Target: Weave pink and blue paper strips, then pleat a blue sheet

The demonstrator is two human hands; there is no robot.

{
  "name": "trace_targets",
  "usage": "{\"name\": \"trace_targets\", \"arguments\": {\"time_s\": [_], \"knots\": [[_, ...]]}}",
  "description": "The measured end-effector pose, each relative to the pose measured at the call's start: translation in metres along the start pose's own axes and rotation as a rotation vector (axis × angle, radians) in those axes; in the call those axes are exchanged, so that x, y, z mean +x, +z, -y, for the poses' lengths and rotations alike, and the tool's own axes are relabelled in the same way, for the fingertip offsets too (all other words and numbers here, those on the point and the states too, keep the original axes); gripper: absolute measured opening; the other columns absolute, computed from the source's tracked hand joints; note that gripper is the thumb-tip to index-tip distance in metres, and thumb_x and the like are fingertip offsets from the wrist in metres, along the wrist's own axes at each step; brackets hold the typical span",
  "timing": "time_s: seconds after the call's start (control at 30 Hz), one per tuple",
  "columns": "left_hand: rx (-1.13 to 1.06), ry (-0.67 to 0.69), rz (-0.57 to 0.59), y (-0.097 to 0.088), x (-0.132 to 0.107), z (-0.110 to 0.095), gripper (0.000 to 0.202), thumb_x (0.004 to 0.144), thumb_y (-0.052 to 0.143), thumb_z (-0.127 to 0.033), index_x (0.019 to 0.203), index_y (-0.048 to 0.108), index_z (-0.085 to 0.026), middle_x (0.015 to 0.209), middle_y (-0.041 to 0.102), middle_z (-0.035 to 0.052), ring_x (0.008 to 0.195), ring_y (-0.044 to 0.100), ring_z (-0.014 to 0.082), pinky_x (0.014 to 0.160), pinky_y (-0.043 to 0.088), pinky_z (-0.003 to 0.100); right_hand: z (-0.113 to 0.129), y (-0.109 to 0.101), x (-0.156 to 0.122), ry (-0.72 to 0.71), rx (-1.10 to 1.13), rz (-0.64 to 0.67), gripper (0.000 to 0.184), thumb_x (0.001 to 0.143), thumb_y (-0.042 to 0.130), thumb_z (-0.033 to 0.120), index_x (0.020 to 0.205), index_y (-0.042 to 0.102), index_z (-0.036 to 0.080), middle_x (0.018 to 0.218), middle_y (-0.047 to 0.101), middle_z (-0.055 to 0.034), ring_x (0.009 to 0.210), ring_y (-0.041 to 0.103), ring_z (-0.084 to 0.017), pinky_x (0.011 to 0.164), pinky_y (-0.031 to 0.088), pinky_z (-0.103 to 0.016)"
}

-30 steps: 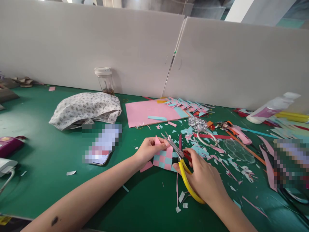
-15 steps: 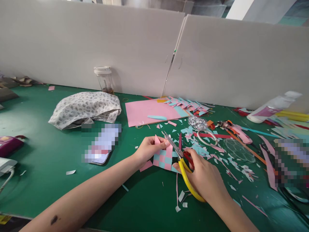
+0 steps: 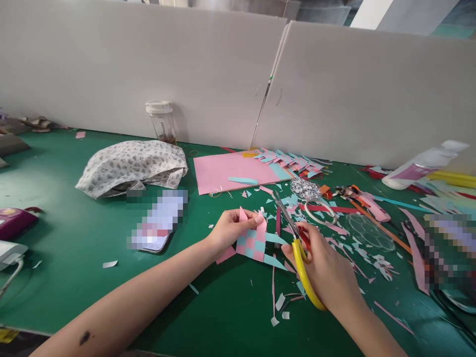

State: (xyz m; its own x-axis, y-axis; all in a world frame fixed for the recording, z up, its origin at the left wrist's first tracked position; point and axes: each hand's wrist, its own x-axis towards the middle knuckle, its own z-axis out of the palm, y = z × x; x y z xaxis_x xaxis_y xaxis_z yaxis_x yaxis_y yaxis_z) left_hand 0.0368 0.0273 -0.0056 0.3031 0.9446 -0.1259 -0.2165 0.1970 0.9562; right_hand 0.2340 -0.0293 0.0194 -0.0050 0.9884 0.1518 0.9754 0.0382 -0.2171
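My left hand [image 3: 235,231] pinches a woven paper piece [image 3: 251,246], a pink and light blue checkerboard with loose strip ends sticking out at the top and right. My right hand [image 3: 323,258] is wrapped round the handles of a pair of scissors [image 3: 302,263], one handle yellow and one red. The blades point up and to the left, just right of the woven piece and apart from it. Whether the blades are fully closed is hard to tell. Two pointed blue strip ends reach toward my right thumb.
Paper scraps [image 3: 308,230] litter the green table [image 3: 67,287] to the right. A pink sheet [image 3: 219,171] lies behind my hands, with more woven strips [image 3: 288,161] beside it. At the left are a phone [image 3: 161,218], a patterned pouch [image 3: 134,166] and a lidded cup [image 3: 161,121]. A bottle [image 3: 424,163] leans far right.
The scissors have moved right, away from the woven paper, with my right hand. A small pale scrap now shows at the top of the pink strip. My left hand has stayed nearly still.
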Motion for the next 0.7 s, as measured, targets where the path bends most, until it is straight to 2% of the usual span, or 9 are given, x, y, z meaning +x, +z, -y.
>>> {"name": "trace_targets", "arguments": {"time_s": [0.13,0.27,0.7], "knots": [[-0.016,0.0,0.001,0.001,0.0,0.0,0.034,0.066,0.07,-0.046,0.073,0.066,-0.013,0.074,0.062,0.0037,0.067,0.053,0.0115,0.063,0.04,0.025,0.006,-0.001,-0.006,-0.088,-0.082,-0.014,0.046,0.081,0.043,0.049,0.115,0.043,0.018,0.099,0.067,-0.012,0.083,0.065,-0.028,0.054,0.047,-0.031],[-0.028,0.002,0.01,0.001,0.0,0.002,0.034,0.066,0.07,-0.046,0.072,0.065,-0.013,0.072,0.062,0.0029,0.064,0.053,0.0107,0.062,0.04,0.024,0.01,0.005,-0.009,-0.123,-0.117,0.01,0.049,0.081,0.042,0.048,0.12,0.041,0.017,0.109,0.064,-0.0119,0.087,0.065,-0.027,0.057,0.049,-0.032],[-0.024,-0.008,-0.01,0.0,0.001,0.002,0.033,0.066,0.07,-0.045,0.073,0.065,-0.013,0.071,0.061,0.0025,0.063,0.052,0.0099,0.061,0.039,0.023,0.008,0.012,-0.007,-0.165,-0.142,-0.005,0.046,0.082,0.041,0.045,0.117,0.042,0.015,0.106,0.065,-0.0112,0.082,0.066,-0.025,0.056,0.049,-0.032]]}}
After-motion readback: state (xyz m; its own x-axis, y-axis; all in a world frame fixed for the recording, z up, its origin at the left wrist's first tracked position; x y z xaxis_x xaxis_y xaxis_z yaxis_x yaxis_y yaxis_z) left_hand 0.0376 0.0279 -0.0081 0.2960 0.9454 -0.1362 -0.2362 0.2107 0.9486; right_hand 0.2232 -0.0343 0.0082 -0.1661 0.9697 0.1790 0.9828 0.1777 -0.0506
